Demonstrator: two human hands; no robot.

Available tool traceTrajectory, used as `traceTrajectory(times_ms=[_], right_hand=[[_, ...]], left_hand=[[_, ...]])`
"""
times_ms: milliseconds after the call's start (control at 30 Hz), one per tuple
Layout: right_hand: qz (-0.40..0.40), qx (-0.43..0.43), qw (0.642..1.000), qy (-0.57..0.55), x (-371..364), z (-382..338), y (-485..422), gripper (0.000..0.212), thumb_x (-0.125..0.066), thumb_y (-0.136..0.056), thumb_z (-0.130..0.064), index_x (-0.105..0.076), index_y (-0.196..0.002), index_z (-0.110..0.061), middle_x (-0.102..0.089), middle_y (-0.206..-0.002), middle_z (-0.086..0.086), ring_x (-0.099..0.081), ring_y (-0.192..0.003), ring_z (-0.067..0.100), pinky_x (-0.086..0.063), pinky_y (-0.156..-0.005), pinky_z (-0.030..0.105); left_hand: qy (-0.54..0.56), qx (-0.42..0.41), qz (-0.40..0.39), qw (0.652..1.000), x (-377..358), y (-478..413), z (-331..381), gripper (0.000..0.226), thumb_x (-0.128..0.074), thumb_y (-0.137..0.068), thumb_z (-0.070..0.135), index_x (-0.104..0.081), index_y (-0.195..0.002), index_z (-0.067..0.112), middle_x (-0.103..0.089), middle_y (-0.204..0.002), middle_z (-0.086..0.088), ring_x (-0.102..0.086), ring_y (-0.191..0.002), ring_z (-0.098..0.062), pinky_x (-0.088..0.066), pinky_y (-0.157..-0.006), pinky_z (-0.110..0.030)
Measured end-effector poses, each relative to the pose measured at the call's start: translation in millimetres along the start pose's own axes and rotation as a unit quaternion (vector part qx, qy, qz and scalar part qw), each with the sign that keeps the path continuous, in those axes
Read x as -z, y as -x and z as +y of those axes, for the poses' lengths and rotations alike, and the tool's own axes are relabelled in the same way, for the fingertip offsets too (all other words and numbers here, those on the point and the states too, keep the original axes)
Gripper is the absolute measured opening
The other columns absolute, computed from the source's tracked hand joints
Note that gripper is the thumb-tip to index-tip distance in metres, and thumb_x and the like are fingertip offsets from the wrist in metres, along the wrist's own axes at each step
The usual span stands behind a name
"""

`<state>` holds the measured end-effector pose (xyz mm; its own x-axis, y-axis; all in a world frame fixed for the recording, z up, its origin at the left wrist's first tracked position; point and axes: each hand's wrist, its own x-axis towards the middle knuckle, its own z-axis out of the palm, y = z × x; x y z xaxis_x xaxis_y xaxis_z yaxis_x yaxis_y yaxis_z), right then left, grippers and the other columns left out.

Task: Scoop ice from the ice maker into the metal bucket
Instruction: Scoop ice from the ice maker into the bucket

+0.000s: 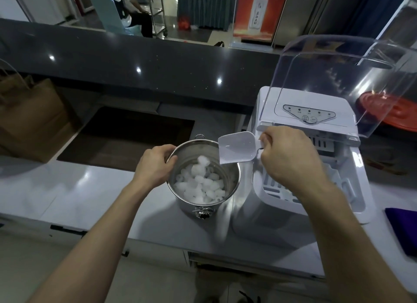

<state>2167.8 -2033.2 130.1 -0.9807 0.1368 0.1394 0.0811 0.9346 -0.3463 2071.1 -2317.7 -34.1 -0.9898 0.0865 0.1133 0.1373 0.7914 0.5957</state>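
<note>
The step in hand looks like the end of a pour. The scoop [235,148] hangs tipped over the far right rim of the bucket [204,205], its open mouth facing down and left toward the ice [198,185] piled inside, and nothing shows in the scoop itself, so I judge it emptied.

The right hand [286,158] holds the scoop by its short handle. The fingers [267,140] are curled and pinch the handle, with the bowl of the scoop sticking out just left of the fingertips. The left hand [155,165] grips the bucket's left rim, thumb on the rim's edge and the other fingers curled over the outside wall, steadying it on the tabletop [79,190].

The ice lies just right of the left fingers and below and left of the right fingers, covering the bottom of the bucket in a loose heap. The bucket looks perhaps a third full, though the depth is hard to read from above.

The ice maker [304,113] stands touching or just beside the bucket on its right, with its clear lid [327,77] swung up. Its open bin lies directly under the right wrist.

The next move probably calls for turning the scoop's mouth back to the right and dipping it down into that bin for another load, while the left hand keeps the bucket from sliding. How much ice is in the bin I cannot tell.
</note>
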Motion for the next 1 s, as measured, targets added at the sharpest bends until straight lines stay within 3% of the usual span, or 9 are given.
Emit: traceTrajectory(times_ms=[133, 333, 467, 567, 667, 833, 900, 1000], right_hand=[[0.009, 0.019, 1.0, -0.011, 1, 0, 0, 0.019, -0.057, -0.099, -0.012, -0.062, -0.082, -0.02, -0.058, -0.08, 0.0, -0.055, -0.077, 0.028, -0.037, -0.065, 0.036], [0.04, 0.038, 0.998, -0.024, 4, 8, -1, 0.022, -0.052, -0.105, -0.015, -0.071, -0.095, -0.009, -0.062, -0.089, 0.007, -0.054, -0.083, 0.03, -0.039, -0.069, 0.039], [0.035, 0.017, 0.997, -0.064, 7, 19, -2, 0.024, -0.05, -0.108, -0.019, -0.07, -0.097, -0.011, -0.063, -0.088, 0.004, -0.054, -0.082, 0.027, -0.037, -0.07, 0.037], [0.012, -0.014, 0.996, -0.087, 7, 29, -5, 0.026, -0.046, -0.111, -0.021, -0.068, -0.098, -0.014, -0.063, -0.083, -0.002, -0.055, -0.079, 0.02, -0.039, -0.07, 0.037], [0.006, -0.038, 0.995, -0.097, 10, 42, -5, 0.024, -0.043, -0.112, -0.022, -0.065, -0.102, -0.019, -0.061, -0.088, -0.002, -0.055, -0.084, 0.023, -0.037, -0.074, 0.036], [0.049, -0.065, 0.991, -0.108, 23, 67, 2, 0.025, -0.045, -0.112, -0.024, -0.064, -0.097, -0.019, -0.064, -0.091, 0.001, -0.055, -0.086, 0.025, -0.037, -0.071, 0.037], [0.066, -0.068, 0.99, -0.104, 30, 78, 6, 0.03, -0.047, -0.111, -0.026, -0.062, -0.088, -0.015, -0.064, -0.084, 0.003, -0.055, -0.079, 0.025, -0.038, -0.065, 0.039], [0.078, -0.068, 0.99, -0.095, 39, 96, 14, 0.031, -0.049, -0.11, -0.027, -0.064, -0.087, -0.014, -0.065, -0.083, 0.006, -0.056, -0.08, 0.029, -0.043, -0.069, 0.043]], left_hand=[[0.001, 0.003, -0.005, 1.0, 1, -2, 0, 0.022, -0.062, -0.101, 0.031, -0.076, -0.117, 0.036, -0.076, -0.095, 0.014, -0.068, -0.091, -0.017, -0.056, -0.081, -0.038], [-0.006, 0.016, 0.004, 1.0, 1, -5, 0, 0.018, -0.065, -0.102, 0.038, -0.077, -0.115, 0.039, -0.069, -0.079, 0.014, -0.065, -0.085, -0.018, -0.05, -0.074, -0.036], [-0.026, 0.029, 0.017, 0.999, 0, -6, 0, 0.018, -0.062, -0.103, 0.041, -0.077, -0.114, 0.04, -0.064, -0.073, 0.015, -0.064, -0.084, -0.019, -0.049, -0.072, -0.036], [-0.032, 0.039, 0.027, 0.998, -2, -6, 0, 0.02, -0.059, -0.104, 0.044, -0.076, -0.113, 0.039, -0.068, -0.086, 0.017, -0.067, -0.092, -0.019, -0.052, -0.077, -0.037], [-0.045, 0.029, 0.043, 0.998, -6, -7, 5, 0.023, -0.06, -0.104, 0.045, -0.076, -0.116, 0.033, -0.061, -0.099, 0.009, -0.063, -0.097, -0.021, -0.051, -0.081, -0.039], [-0.022, -0.044, 0.113, 0.992, -12, -13, 37, 0.029, -0.068, -0.101, 0.035, -0.074, -0.127, 0.023, -0.056, -0.117, -0.001, -0.058, -0.114, -0.024, -0.053, -0.101, -0.051], [0.047, -0.09, 0.102, 0.99, -15, -15, 64, 0.024, -0.067, -0.103, 0.032, -0.074, -0.125, 0.024, -0.057, -0.118, 0.003, -0.062, -0.112, -0.017, -0.055, -0.102, -0.047], [0.119, -0.183, 0.082, 0.972, -23, -9, 113, 0.017, -0.067, -0.105, 0.024, -0.074, -0.121, 0.023, -0.056, -0.119, 0.008, -0.062, -0.108, -0.004, -0.056, -0.099, -0.032]])
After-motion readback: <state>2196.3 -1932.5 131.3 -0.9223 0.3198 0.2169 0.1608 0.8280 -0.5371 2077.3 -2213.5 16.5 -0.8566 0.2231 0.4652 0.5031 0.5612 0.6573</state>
